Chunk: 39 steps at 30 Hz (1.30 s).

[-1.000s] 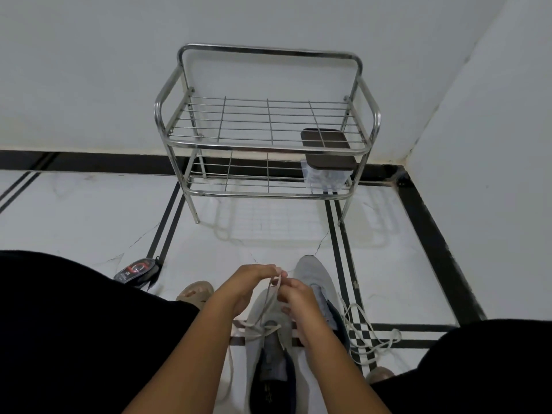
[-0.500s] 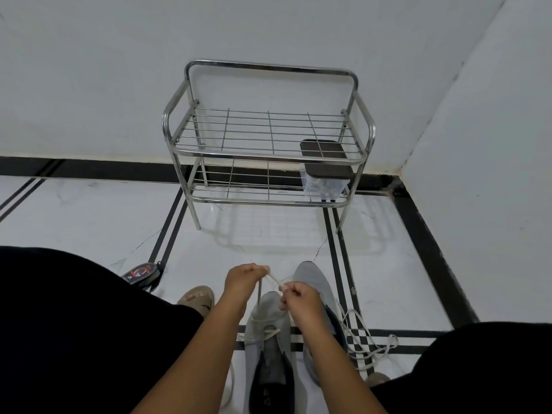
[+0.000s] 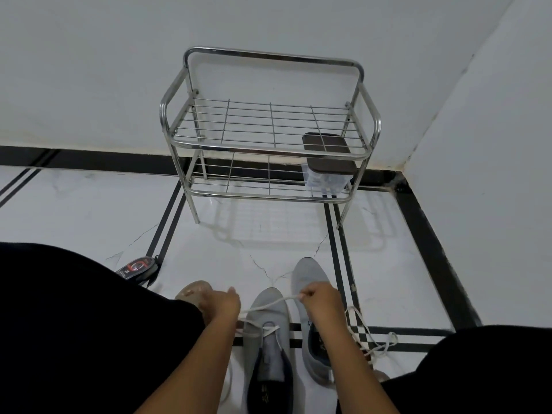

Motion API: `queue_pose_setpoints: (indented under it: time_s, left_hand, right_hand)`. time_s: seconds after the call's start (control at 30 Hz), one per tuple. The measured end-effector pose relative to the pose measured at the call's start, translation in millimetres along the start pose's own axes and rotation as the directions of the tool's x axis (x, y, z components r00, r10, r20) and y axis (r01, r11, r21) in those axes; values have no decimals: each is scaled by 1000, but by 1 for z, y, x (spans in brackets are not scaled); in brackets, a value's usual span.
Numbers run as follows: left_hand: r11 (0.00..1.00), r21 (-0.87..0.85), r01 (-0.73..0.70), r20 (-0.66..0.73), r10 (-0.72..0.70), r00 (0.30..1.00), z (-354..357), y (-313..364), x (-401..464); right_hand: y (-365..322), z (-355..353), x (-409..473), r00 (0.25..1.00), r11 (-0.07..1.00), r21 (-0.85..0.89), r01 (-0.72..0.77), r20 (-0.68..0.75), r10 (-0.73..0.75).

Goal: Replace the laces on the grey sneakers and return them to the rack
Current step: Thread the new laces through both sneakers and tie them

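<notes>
Head view, person seated on the floor (image 3: 89,210) facing a corner. Left hand (image 3: 222,303) and right hand (image 3: 321,298) are spread apart, each pinching one end of the white lace (image 3: 270,306) threaded through the near grey sneaker (image 3: 267,339), which lies directly below and between the hands with its toe pointing away. The lace runs taut from the right hand's fingertips down to the lowest eyelets, then across toward the left hand; likely reason for the wide spread: to draw the two ends through evenly and snug the first crossing before lacing higher. Only the lowest eyelets appear laced, so I judge the lacing on this shoe to be at an early stage. The second grey sneaker (image 3: 310,333) sits just beside the first, partly under the right wrist; whether it carries a lace cannot be told. A loose white lace (image 3: 367,339) lies in loops on the floor to the right of the right forearm, probably set aside within reach. A dark packet with red print (image 3: 139,268) lies ahead and left of the left hand, contents unreadable. The metal rack (image 3: 268,130) stands well ahead of both hands against the wall, both shelves free of shoes; a clear container with a dark lid (image 3: 330,171) occupies the lower shelf's right end. Return to rack not yet begun.
</notes>
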<state>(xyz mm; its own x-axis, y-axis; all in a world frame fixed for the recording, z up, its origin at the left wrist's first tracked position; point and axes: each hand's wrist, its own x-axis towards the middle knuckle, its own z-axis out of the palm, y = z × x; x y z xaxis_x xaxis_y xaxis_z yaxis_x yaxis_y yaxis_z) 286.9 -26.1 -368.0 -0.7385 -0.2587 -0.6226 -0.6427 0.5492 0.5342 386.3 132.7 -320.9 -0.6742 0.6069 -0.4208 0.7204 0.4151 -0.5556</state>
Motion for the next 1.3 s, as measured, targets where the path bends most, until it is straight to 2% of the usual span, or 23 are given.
queue_pose_setpoints:
  time_s: [0.03,0.1,0.17,0.23,0.27,0.33,0.4,0.5,0.6,0.9,0.97,1.0,1.07,1.13,1.2,1.3]
  left_hand:
    - [988,59,-141,78,137,988,4,4,-9]
    - [904,100,-416,361,356,862,16,10,-15]
    - [895,-1,-445,579,363,730,19,12,-21]
    - [898,-57,-437,667,360,653,19,9,-23]
    - [896,-69,-439,673,367,642,19,6,-22]
    - [895,-75,-440,645,380,663,19,3,-17]
    - [893,-43,-447,591,384,710,19,2,-10]
    - [875,-42,-482,605,407,685,22,2,-8]
    - [868,-105,-486,625,437,646,26,1,-10]
    - [865,-150,-479,595,466,655,34,2,-8]
    - [869,-120,-479,569,456,684,37,1,-7]
    - [876,-84,-475,548,439,712,36,1,-6]
    - [880,48,-473,513,385,767,36,-3,-5]
    - [848,221,-481,495,328,805,37,-11,-4]
    - [803,367,-470,485,267,833,37,-23,-7]
    - [756,517,-402,416,189,889,41,-44,-13]
  right_hand:
    - [-5,3,-3,999,998,56,15,34,-17]
    - [-11,11,-5,995,991,135,14,100,-28]
    - [-13,13,-4,990,980,200,-15,143,-14]
    - [-11,11,1,984,955,286,-77,174,27]
    - [-9,9,3,980,940,322,-114,193,53]
    - [-7,5,6,974,924,340,-173,195,111]
    - [-3,4,7,986,955,256,-152,105,129]
    - [-1,6,5,996,981,172,-85,26,82]
    - [-5,11,4,995,967,239,-94,63,81]
    - [4,22,14,989,881,448,-150,59,139]
    - [9,26,15,984,861,482,-160,7,179]
    - [11,28,16,979,875,454,-167,-28,201]
    - [20,36,18,983,952,255,-167,-25,179]
    - [26,50,15,979,989,12,-147,146,144]
    - [32,67,2,934,983,-162,-84,330,134]
    - [46,82,-9,930,975,-223,-24,352,104]
